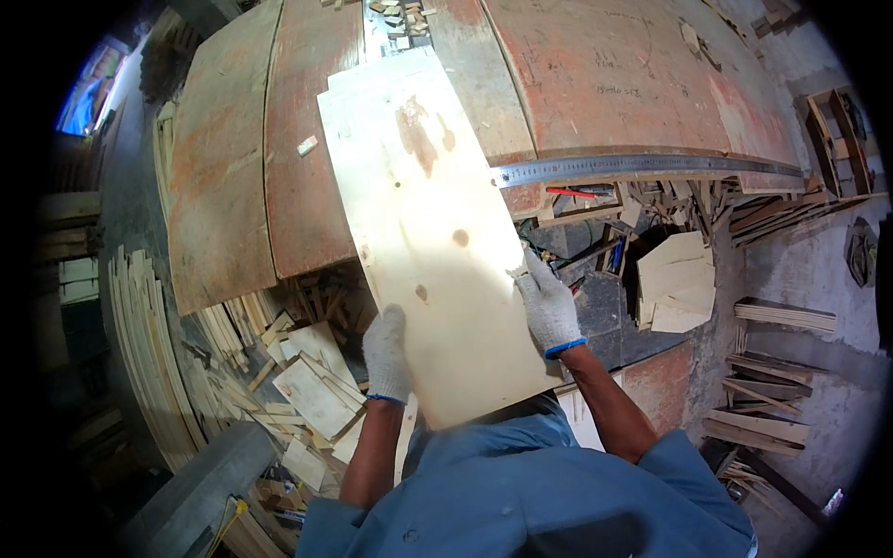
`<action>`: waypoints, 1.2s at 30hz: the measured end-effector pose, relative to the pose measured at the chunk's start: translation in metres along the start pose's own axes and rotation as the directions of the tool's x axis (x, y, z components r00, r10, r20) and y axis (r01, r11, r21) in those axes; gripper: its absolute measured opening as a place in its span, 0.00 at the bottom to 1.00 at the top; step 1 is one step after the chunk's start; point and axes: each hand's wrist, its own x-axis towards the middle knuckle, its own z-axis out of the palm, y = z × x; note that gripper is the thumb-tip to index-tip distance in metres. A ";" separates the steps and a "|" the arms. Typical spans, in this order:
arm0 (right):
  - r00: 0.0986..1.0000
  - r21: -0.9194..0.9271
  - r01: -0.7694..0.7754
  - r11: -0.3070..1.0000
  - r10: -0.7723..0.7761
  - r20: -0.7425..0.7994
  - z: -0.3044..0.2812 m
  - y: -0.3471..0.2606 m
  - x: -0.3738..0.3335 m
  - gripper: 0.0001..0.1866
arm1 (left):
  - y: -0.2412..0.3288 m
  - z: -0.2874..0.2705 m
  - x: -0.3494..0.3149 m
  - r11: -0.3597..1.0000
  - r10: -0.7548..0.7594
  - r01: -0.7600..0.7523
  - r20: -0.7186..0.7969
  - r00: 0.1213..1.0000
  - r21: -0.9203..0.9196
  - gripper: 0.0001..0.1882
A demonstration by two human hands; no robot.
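- The knotty wooden board [456, 316] was gripped on the left by the left hand [385, 358].
- Its right edge was gripped by the right hand [551, 312], likely for balance.

A worn reddish worktable [614, 84] stands near a grey wall [828, 270].

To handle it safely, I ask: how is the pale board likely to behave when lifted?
The pale board looks flat between the left hand and right hand, so it is probably stiff. Its stepped far edge hints at a second sheet underneath, which might slide.
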 end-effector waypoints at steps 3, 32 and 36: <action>0.999 -0.027 0.023 0.999 -0.024 -0.025 0.006 0.009 0.001 0.26 | 0.015 0.008 -0.005 0.995 -0.058 0.056 -0.027 0.998 -0.077 0.18; 1.000 0.092 0.001 0.996 -0.004 0.030 0.017 -0.016 -0.011 0.24 | 0.078 0.007 -0.030 0.997 -0.053 0.049 -0.059 0.997 -0.062 0.13; 0.998 0.130 0.000 0.992 -0.008 0.061 0.010 -0.030 -0.012 0.25 | 0.076 -0.005 -0.028 0.995 -0.057 0.052 -0.057 0.997 -0.082 0.12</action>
